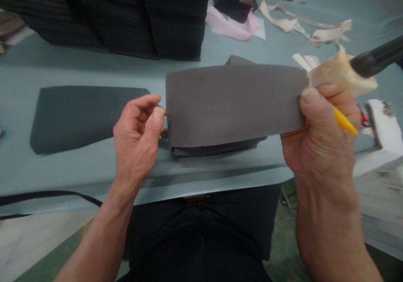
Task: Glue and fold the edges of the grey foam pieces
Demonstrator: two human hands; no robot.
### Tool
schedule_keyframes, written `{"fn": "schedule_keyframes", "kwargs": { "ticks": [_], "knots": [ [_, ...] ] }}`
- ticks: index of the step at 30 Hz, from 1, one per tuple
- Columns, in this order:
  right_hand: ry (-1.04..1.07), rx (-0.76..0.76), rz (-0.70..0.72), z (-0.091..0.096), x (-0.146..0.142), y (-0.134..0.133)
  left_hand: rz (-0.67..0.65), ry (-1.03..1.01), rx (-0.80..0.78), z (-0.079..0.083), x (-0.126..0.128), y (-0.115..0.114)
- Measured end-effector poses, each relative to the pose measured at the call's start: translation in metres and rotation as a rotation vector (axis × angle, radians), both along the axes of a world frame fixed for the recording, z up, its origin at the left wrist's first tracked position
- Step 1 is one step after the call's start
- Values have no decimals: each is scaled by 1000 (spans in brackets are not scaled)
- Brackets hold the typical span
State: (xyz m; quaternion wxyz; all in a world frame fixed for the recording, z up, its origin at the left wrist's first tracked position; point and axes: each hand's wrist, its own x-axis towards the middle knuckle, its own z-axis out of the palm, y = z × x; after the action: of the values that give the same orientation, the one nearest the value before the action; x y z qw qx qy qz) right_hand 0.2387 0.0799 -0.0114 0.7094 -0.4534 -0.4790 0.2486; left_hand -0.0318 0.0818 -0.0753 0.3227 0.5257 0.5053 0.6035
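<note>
My right hand (pixel 325 118) pinches the right end of a dark grey, flat rectangular sheet (pixel 234 105) between thumb and fingers. A yellow pointed stick (pixel 345 121) pokes out of the same hand; its other end is hidden. At the sheet's left edge is my left hand (pixel 138 131), fingers curled and thumb laid over them. Whether those fingers grip anything is hidden. Below the raised sheet lies a stack of similar dark sheets (pixel 217 148). Another dark sheet (pixel 75 120) rests flat on the table, left of and partly behind my left hand.
Tall stacks of black sheets (pixel 110 17) stand at the back left of the blue-grey table (pixel 94 171). Pink cloth (pixel 231 24) and pale strips (pixel 283 22) lie behind. A yellowish block (pixel 336 70) with a black tube (pixel 379 57) is beyond my right hand. A black strap (pixel 53 194) crosses the front left edge.
</note>
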Motion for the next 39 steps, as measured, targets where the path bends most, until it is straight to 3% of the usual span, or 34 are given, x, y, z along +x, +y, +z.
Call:
{"fn": "schedule_keyframes", "kwargs": {
  "ticks": [11, 16, 23, 28, 39],
  "knots": [
    [17, 36, -19, -14, 9, 6, -40, 13, 127, 10, 1, 10],
    [-55, 37, -36, -27, 22, 12, -53, 52, 69, 16, -1, 12],
    [-88, -29, -68, -31, 28, 5, -115, 21, 56, 21, -1, 15],
    [-224, -40, -93, -37, 35, -2, -153, 58, 28, 25, 0, 10],
    [-363, -93, -155, -33, 36, -9, -192, 192, -18, 23, 0, 8]
  ]
}}
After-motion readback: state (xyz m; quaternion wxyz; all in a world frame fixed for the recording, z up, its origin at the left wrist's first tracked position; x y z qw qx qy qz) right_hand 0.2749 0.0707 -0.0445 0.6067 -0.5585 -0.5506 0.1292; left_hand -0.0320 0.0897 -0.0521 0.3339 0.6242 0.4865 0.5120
